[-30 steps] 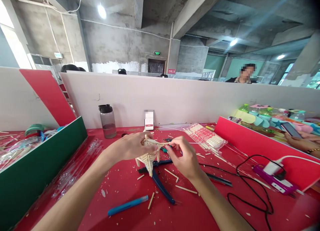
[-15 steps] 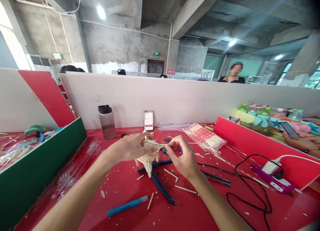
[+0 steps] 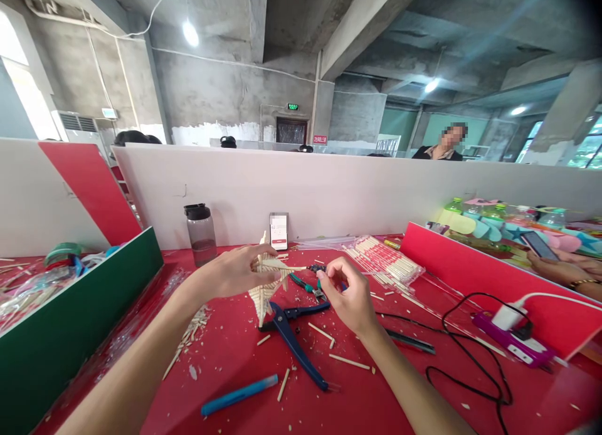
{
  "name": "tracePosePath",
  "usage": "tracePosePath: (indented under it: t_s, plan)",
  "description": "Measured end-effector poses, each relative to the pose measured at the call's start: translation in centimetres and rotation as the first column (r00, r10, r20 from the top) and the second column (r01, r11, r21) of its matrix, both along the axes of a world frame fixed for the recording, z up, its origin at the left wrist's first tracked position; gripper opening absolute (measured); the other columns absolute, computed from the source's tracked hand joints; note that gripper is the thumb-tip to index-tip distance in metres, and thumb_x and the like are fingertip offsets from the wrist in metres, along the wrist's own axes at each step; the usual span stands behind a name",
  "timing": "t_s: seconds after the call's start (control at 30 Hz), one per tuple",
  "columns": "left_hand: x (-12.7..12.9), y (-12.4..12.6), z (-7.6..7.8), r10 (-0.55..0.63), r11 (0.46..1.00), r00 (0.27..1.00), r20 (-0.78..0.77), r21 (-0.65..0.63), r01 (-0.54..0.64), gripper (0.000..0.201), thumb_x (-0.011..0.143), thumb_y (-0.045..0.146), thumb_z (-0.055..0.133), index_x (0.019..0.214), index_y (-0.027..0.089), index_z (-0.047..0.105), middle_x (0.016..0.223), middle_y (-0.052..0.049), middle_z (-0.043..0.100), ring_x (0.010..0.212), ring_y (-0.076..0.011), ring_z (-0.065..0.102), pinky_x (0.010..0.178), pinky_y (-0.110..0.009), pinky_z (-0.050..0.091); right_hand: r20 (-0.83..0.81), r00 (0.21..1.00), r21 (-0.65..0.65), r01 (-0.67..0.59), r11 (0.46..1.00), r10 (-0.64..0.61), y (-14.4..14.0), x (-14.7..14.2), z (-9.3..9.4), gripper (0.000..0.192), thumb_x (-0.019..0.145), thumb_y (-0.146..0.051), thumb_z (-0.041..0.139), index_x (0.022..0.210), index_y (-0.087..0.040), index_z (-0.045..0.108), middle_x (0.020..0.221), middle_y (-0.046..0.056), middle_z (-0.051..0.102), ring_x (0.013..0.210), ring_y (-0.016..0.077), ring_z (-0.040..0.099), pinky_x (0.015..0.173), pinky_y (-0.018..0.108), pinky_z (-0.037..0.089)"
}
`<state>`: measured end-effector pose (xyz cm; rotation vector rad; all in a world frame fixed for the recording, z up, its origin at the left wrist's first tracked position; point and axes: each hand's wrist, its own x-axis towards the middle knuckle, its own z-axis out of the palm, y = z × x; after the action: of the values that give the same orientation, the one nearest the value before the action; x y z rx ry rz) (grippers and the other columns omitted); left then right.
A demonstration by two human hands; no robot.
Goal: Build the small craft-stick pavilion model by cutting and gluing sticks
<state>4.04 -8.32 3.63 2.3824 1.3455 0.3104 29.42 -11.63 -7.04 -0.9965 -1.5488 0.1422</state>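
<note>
My left hand (image 3: 235,271) pinches the pale, ribbed wooden-stick model (image 3: 262,295) under its fingers—my right hand (image 3: 347,294), curled beside the jutting pale wooden strip (image 3: 297,269), shows no clear grip—so adjusting seems underway, needing steady support next.

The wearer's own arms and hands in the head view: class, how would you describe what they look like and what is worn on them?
The left forearm and right forearm are bare as far as the picture shows, with no sleeves in view. The left hand and right hand are ungloved. No watch, bracelet or ring can be made out.
</note>
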Motion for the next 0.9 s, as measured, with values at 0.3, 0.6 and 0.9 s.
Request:
tracePosePath:
  t_s: [0.3,0.6,0.9]
  plan:
    - [-1.4,0.2,0.5,-0.115,0.982,0.992,-0.043,0.144,0.120,0.061,0.089,0.066,0.055,0.141,0.034,0.054,0.137,-0.008,0.061,0.098,-0.0245,0.067,0.084,-0.034,0.049,-0.200,0.968,-0.227,-0.198,0.954,0.153,1.6,0.3,-1.1,0.032,0.082,-0.043,0.077,0.069,-0.021,0.059,0.078,0.005,0.072,0.076,0.0214,0.068,0.074,0.033,0.053]
    - [-0.9,-0.4,0.8,-0.206,0.954,0.973,-0.104,0.202,0.223,0.058,0.093,0.056,0.055,0.147,0.036,0.049,0.129,-0.009,0.059,0.083,-0.0211,0.069,0.078,-0.035,0.051,-0.340,0.891,-0.313,-0.410,0.856,0.302,1.2,-0.5,-0.7,0.036,0.077,-0.044,0.082,0.092,-0.023,0.056,0.074,0.000,0.075,0.071,0.0207,0.072,0.066,0.029,0.051]
    - [-0.9,-0.3,0.6,-0.183,0.938,0.966,-0.183,0.260,0.228,0.057,0.093,0.059,0.053,0.146,0.038,0.049,0.130,-0.008,0.060,0.086,-0.0247,0.069,0.081,-0.038,0.049,-0.319,0.876,-0.383,-0.468,0.796,0.362,1.7,-0.7,-1.6,0.029,0.082,-0.046,0.077,0.095,-0.021,0.070,0.082,0.005,0.079,0.078,0.0231,0.075,0.075,0.034,0.057]
